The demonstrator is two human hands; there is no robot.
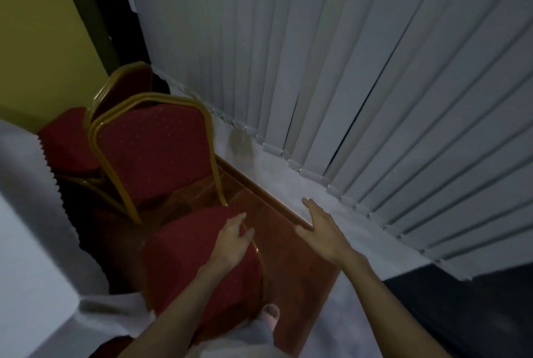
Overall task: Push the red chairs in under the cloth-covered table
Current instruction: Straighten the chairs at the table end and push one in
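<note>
Head view: cloth-covered table point(26, 227) fills the left edge, three red chairs point(153, 155) line up beside it from centre to lower middle, left hand point(230, 239) lies flat, holding nothing, on the nearest chair point(202, 265), right hand point(320, 227) hovers spread and empty, so next comes a leftward shove.

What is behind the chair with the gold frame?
Behind the middle chair stands another red chair by the yellow wall. Its back and part of its seat show; its legs are hidden.
</note>
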